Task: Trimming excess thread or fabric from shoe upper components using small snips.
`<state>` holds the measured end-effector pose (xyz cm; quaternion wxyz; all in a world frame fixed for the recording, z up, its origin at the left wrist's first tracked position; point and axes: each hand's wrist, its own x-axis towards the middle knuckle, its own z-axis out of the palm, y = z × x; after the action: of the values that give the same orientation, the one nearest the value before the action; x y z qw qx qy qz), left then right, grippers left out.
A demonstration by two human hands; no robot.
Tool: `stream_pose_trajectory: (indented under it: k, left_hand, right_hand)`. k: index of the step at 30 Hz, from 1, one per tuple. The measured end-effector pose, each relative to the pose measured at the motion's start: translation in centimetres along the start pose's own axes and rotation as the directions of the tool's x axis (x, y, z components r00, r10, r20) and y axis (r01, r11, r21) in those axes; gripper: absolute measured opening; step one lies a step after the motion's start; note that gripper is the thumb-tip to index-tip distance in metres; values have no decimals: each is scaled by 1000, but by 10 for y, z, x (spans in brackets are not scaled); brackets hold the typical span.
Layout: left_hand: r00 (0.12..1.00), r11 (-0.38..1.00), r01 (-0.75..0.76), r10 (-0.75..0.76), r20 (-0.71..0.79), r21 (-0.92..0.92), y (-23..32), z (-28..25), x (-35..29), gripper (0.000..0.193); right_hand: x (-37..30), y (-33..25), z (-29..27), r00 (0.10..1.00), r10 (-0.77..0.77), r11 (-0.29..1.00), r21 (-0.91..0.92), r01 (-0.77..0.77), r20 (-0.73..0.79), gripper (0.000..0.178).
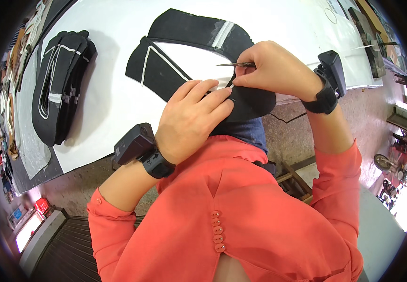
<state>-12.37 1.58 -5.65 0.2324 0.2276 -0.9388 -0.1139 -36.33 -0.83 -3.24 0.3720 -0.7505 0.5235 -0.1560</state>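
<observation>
A black ring-shaped piece of sheet material [165, 67], with thin white strips along its inner edge and one broad pale band, lies on the white-covered table. On its near side my left hand [191, 110] rests with fingers stretched out, fingertips pressing beside a narrow white strip [232, 86]. Just to the right, my right hand [269, 68] is closed, thumb and fingertips at the end of that strip. A slim, pointed metal tool [236, 64] is held in the same hand, its tip toward the left over the opening. Its grip end is hidden by my fingers.
A stack of similar black pieces [60, 89] lies on the table's left side. Clear plastic sheeting [30, 136] covers the left edge. Dark blocks [368, 44] and other items stand at the far right. Below the table is a wooden frame [293, 181].
</observation>
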Motion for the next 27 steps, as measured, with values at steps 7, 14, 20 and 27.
stream_pose_trajectory:
  k: [7, 14, 20, 27]
  left_hand:
    - [989, 994, -99, 102, 110, -37, -16, -20, -5, 17]
    - [988, 994, -108, 110, 106, -25, -16, -22, -7, 16]
    - [990, 995, -98, 98, 104, -2, -10, -21, -4, 17]
    - [996, 997, -68, 66, 68, 27, -4, -13, -3, 18]
  right_hand:
    - [-10, -29, 25, 981, 184, 983, -11, -185, -59, 21]
    - [-11, -23, 3, 985, 154, 985, 71, -160, 78, 19]
    - [-8, -24, -1, 992, 129, 991, 27, -129, 0, 18]
    - [-7, -18, 6, 987, 160, 987, -14, -160, -25, 19]
